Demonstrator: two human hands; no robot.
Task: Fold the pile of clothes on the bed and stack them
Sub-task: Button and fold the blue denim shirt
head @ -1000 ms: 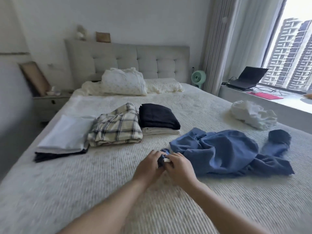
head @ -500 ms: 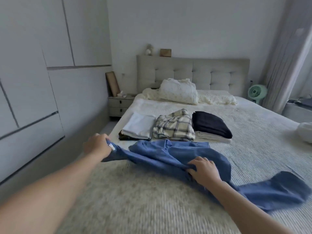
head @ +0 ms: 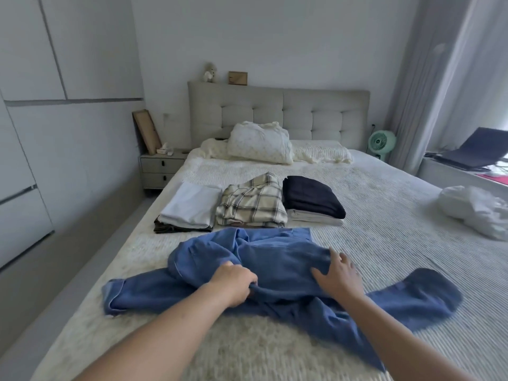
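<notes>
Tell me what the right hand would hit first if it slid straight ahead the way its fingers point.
The right hand lies flat on the blue shirt, fingers pointing up the bed. It would cross the shirt's far edge first, then probably meet the folded dark garment on its light stack; depth is uncertain.

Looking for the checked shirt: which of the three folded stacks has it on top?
The middle stack, between the white-topped stack and the dark-topped stack.

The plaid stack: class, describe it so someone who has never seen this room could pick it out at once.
Find the bed, then the row of three folded stacks across its middle. The plaid stack is the centre one, between the white-topped stack and the black-topped stack; it alone is checked, cream with dark lines.
</notes>
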